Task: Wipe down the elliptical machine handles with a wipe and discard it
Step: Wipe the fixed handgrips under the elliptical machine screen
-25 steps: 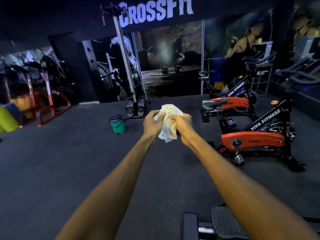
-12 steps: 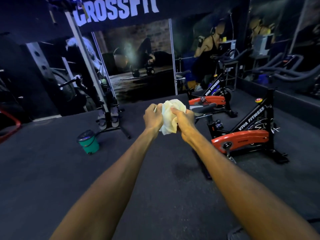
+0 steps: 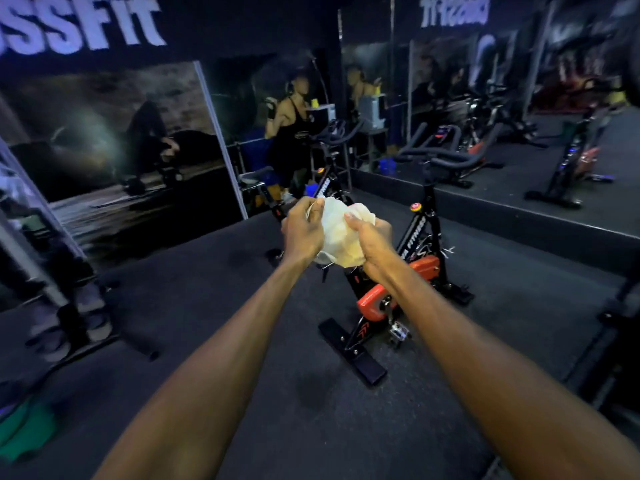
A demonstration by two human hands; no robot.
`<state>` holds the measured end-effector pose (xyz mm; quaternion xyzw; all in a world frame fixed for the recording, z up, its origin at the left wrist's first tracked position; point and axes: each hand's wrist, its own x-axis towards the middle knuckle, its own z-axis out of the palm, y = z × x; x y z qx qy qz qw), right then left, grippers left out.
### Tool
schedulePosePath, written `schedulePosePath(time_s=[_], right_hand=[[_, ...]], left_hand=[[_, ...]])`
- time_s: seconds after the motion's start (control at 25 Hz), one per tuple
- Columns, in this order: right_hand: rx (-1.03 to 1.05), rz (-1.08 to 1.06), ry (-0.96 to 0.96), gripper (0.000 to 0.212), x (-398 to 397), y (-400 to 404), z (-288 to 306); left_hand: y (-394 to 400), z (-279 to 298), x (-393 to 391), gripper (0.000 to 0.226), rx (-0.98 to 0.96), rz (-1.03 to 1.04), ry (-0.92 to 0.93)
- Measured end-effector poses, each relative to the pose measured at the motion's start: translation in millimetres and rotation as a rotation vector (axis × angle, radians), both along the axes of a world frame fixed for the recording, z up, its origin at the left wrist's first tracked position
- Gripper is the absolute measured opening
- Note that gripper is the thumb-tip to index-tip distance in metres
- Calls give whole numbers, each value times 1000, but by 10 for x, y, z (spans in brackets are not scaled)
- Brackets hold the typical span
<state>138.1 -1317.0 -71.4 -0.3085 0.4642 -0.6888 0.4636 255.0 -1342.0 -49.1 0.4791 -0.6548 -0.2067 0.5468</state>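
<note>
A crumpled white wipe [image 3: 337, 233] is held out in front of me at chest height, between both hands. My left hand [image 3: 302, 232] grips its left side and my right hand [image 3: 372, 242] grips its right side, fingers closed into the cloth. Behind the hands stands a black and orange exercise bike [image 3: 398, 289] with black handlebars [image 3: 440, 157]. A green bin [image 3: 24, 431] shows blurred at the bottom left edge. No elliptical machine is clearly identifiable.
A second bike [image 3: 322, 181] stands further back near the wall mural. A metal rack with a foot [image 3: 69, 306] is at the left. A raised mirrored wall [image 3: 519, 98] runs along the right, reflecting more bikes. Dark rubber floor [image 3: 207, 306] lies between rack and bikes.
The view has swung to the right: the green bin and rack slid left, the orange bike moved to the centre. Both hands kept hold of the wipe and bunched it more.
</note>
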Motion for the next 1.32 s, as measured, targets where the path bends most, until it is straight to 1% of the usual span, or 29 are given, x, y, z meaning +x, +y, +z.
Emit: schedulePosePath(time_s=[0.04, 0.12, 0.2, 0.24, 0.36, 0.44, 0.48, 0.52, 0.6, 0.68, 0.8, 0.88, 1.0, 1.08, 1.2, 1.32], right_hand=[[-6, -58, 10, 4, -28, -94, 9], [-8, -172, 19, 6, -127, -299, 33], [4, -254, 18, 2, -276, -476, 11], [7, -287, 16, 5, -383, -579, 9], [-4, -329, -35, 20, -788, -941, 14], [-23, -330, -114, 22, -1115, -1184, 55], [-26, -354, -125, 20, -1283, -1270, 77], [-22, -397, -108, 16, -1474, -1380, 91], [13, -490, -15, 18, -1797, -1530, 146], [47, -587, 99, 17, -2148, -1687, 234], [120, -698, 215, 16, -2679, -1836, 349], [144, -772, 249, 15, -3092, -1958, 403], [167, -860, 294, 13, -3656, -2072, 464], [147, -895, 296, 7, -4027, -2149, 499], [161, -996, 312, 5, -4497, -2182, 566], [196, -1105, 391, 15, -5011, -2082, 705]], left_hand=[[-160, 3, -41, 27, 12, -28, 8], [-529, 16, -205, 23, 25, -108, 8], [-790, 0, -433, 21, 38, -199, 9], [-920, 0, -583, 21, 40, -249, 14], [-1336, 3, -1040, 24, 20, -340, 24], [-1634, -31, -1410, 25, -3, -405, 28], [-1746, -37, -1589, 25, -9, -427, 17], [-1873, -22, -1781, 25, -11, -455, 10], [-2112, 10, -2132, 24, -9, -502, 7], [-2357, 92, -2529, 23, -30, -548, 33], [-2569, 174, -3062, 24, -48, -606, 68], [-2699, 180, -3486, 25, -59, -672, 105], [-2935, 172, -4186, 26, -55, -757, 94], [-3040, 215, -4667, 27, -61, -821, 108], [-3123, 312, -5332, 29, -78, -935, 112], [-3083, 401, -5986, 29, -88, -1020, 126]])
